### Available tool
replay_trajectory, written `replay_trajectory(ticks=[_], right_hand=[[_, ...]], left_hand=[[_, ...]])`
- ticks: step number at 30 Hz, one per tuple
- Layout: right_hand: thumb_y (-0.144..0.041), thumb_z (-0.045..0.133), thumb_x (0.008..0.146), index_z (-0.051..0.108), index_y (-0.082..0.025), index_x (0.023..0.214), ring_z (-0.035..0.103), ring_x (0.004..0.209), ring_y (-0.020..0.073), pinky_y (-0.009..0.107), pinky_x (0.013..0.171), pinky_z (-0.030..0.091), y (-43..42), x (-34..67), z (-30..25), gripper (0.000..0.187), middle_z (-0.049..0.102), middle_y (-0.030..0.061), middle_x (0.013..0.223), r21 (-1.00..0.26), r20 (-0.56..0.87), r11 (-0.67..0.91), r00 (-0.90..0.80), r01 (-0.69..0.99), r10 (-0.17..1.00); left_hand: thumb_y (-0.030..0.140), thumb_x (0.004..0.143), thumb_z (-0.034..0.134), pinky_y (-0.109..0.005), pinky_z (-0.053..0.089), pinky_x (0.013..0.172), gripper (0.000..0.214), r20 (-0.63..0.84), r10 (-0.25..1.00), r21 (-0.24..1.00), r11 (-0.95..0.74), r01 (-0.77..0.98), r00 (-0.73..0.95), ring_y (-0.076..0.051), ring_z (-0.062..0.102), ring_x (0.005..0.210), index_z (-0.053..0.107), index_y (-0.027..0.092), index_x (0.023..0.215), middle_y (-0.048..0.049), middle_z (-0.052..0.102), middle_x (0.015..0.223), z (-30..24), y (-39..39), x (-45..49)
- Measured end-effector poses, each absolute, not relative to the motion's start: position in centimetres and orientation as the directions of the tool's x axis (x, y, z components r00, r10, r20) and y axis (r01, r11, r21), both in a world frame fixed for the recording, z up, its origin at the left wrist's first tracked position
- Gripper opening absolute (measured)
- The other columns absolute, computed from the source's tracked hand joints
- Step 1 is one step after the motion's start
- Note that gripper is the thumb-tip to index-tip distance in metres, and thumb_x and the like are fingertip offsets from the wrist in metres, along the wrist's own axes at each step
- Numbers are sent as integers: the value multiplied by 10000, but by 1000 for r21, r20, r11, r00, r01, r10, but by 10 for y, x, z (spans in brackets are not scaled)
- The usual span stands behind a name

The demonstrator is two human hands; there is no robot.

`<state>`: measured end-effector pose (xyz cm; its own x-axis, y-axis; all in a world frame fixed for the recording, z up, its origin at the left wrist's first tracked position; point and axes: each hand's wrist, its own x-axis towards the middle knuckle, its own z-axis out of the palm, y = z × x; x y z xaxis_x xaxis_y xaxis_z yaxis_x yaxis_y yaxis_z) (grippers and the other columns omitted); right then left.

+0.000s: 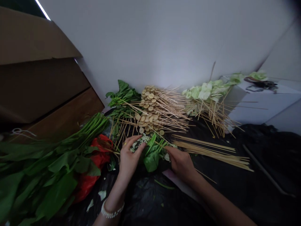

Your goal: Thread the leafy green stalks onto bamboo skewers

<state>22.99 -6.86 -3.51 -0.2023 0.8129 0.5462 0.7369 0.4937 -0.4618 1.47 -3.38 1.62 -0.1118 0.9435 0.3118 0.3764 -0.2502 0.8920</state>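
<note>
My left hand (131, 154) is at the left of a small heap of chopped pale and green bits (139, 142). Its thumb and forefinger are apart, with nothing visible held between them. Leafy greens with cut stems (151, 158) lie between my two hands. On their right side, my right hand (181, 161) has its fingers closed in a pinch near the stem ends. A thin skewer runs close to those fingertips, but what they grip is too small and dim to make out. Loose bamboo skewers (213, 152) lie just right of my right hand.
Behind my hands are skewered round pale slices (150, 106), skewered greens (124, 94) and skewered cabbage pieces (207, 91). Long leafy greens (51, 169) and a red plastic bag (90, 172) lie left. Black plastic sheeting (150, 197) covers the surface; cardboard boxes (39, 88) stand left.
</note>
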Motion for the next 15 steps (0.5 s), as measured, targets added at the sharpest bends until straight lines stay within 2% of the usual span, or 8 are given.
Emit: replay_trajectory(ticks=[2,3,5,7,9,12,15], right_hand=[[-92,413,930,652,-179,1160,727,904,187,268,790,561,-66,234,-34,342,755,91,1061,-471,568,468,-148,748,809],[-100,413,935,651,-177,1160,729,892,190,273,778,564,-66,235,-33,337,757,91,1050,-474,573,455,-128,754,809],[-107,407,941,646,-181,1171,730,860,190,278,757,565,-65,237,-32,340,763,84,1012,-477,574,436,-106,763,812],[-112,400,946,642,-185,1180,730,820,183,272,730,561,-66,237,-30,345,766,73,966,-477,572,434,-104,764,813],[-117,393,951,642,-181,1178,730,795,180,263,704,557,-66,236,-29,343,765,68,935,-474,578,440,-108,763,809],[-124,392,957,645,-182,1158,733,812,181,259,712,558,-67,234,-29,328,768,69,947,-468,591,451,-110,760,799],[-128,396,962,647,-186,1148,737,842,188,266,743,562,-67,234,-29,318,768,77,990,-464,597,457,-113,759,794]], left_hand=[[346,828,696,-318,453,906,173,446,893,770,-353,531,-53,-211,624,978,748,215,927,-69,690,991,26,-51,16],[332,860,664,-300,464,861,139,431,899,734,-398,550,75,-195,628,918,744,219,881,-58,685,928,29,-60,19],[305,905,613,-273,474,789,155,278,849,705,-498,505,449,-173,629,834,736,231,847,-41,685,847,29,-80,25],[262,920,586,-277,470,805,151,127,698,666,-586,461,705,-174,628,848,735,246,901,-37,697,854,20,-96,34],[203,916,568,-300,460,863,177,55,634,595,-641,484,772,-188,617,904,724,255,981,-48,700,903,4,-106,42],[140,887,560,-331,439,935,233,14,668,519,-641,565,744,-208,588,969,703,249,1034,-75,688,996,-17,-111,47],[108,878,545,-339,418,977,241,-27,702,505,-604,616,712,-216,572,1004,691,232,1023,-85,674,1029,-27,-111,45]])
